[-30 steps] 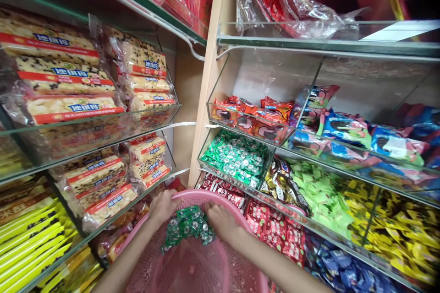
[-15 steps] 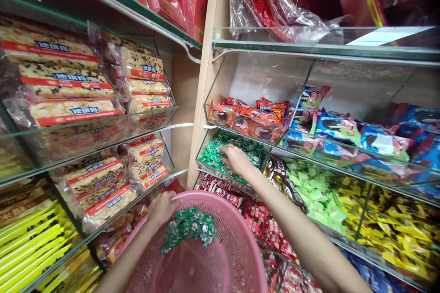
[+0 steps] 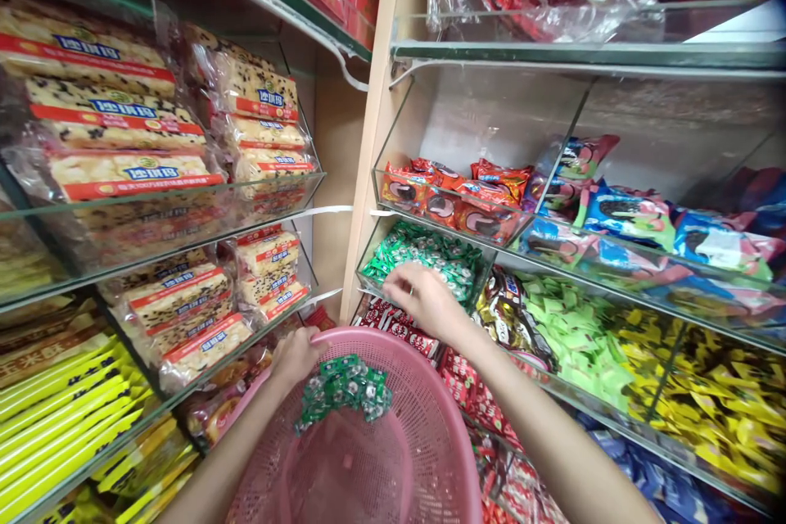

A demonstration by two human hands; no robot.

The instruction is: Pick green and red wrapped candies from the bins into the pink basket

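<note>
My left hand (image 3: pixel 297 356) is closed round the far left rim of a pink plastic basket (image 3: pixel 451 434). Inside it, toward the far side, lies a small heap of green-wrapped candies (image 3: pixel 347 387). My right hand (image 3: pixel 423 300) is just in front of a glass bin holding more green-wrapped candies (image 3: pixel 423 250), above the basket's far right side. Its fingers are curled together, and whatever they may hold is hidden.
Packaged sesame-dotted pastries (image 3: pixel 132 168) fill the left shelves. Glass bins on the right hold red snack packs (image 3: pixel 454 192), light green candies (image 3: pixel 580 336) and yellow candies (image 3: pixel 718 393). A wooden post (image 3: pixel 372 131) stands between the shelving, and glass shelf edges surround my hands.
My right hand has drawn back from the green candy bin, down toward the basket, fingers curled. My left hand keeps its hold on the rim. The view has shifted slightly.
</note>
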